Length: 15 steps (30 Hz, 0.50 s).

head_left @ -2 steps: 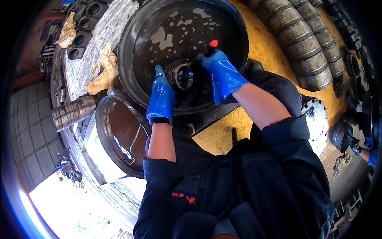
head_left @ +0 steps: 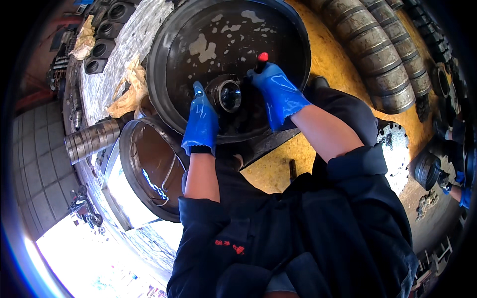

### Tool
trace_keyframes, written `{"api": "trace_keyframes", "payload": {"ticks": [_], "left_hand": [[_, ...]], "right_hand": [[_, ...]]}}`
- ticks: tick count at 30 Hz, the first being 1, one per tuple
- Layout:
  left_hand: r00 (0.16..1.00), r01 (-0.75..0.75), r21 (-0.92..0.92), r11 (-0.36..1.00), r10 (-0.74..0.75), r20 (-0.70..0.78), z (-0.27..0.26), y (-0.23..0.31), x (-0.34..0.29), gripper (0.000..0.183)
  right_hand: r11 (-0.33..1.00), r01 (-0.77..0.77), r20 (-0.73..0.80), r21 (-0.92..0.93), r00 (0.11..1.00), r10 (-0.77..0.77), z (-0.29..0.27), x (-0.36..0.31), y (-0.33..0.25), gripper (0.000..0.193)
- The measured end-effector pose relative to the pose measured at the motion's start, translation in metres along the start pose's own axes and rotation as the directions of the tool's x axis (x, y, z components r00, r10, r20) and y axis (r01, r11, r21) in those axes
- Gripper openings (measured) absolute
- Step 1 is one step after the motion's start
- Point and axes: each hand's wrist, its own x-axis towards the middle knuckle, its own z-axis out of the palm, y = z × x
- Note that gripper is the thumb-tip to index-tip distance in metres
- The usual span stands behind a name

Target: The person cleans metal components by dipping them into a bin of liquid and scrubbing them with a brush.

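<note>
Currently left hand [head_left: 200, 115] clasps metal ring [head_left: 220, 92], bore slanting rightward; right hand [head_left: 275, 87] grips tool [head_left: 263, 57], red end forward.

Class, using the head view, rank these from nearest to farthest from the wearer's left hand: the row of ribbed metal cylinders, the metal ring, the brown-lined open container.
Nearest to the left hand:
1. Metal ring: just to its right.
2. Brown-lined open container: below and left.
3. Row of ribbed metal cylinders: far right, beyond the right hand.
</note>
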Motion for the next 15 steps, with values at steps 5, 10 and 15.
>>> {"api": "trace_keyframes", "payload": {"ticks": [5, 10, 15], "left_hand": [[0.999, -0.049, 0.019, 0.999, 0.049, -0.010, -0.007, -0.008, 0.008, 0.053], [0.991, -0.134, 0.018, 0.991, 0.134, 0.024, -0.008, -0.013, 0.027, 0.053], [0.961, -0.275, 0.203, 0.940, 0.261, 0.090, 0.002, -0.014, 0.026, 0.053]], "right_hand": [[0.981, 0.188, 0.214, 0.054, 0.957, -0.196, -0.021, -0.022, -0.051, 0.035], [0.813, 0.581, 0.657, 0.045, 0.596, -0.462, -0.017, -0.048, -0.079, 0.025], [0.851, 0.511, 0.472, 0.122, 0.724, -0.503, -0.016, -0.034, -0.063, 0.026]]}}
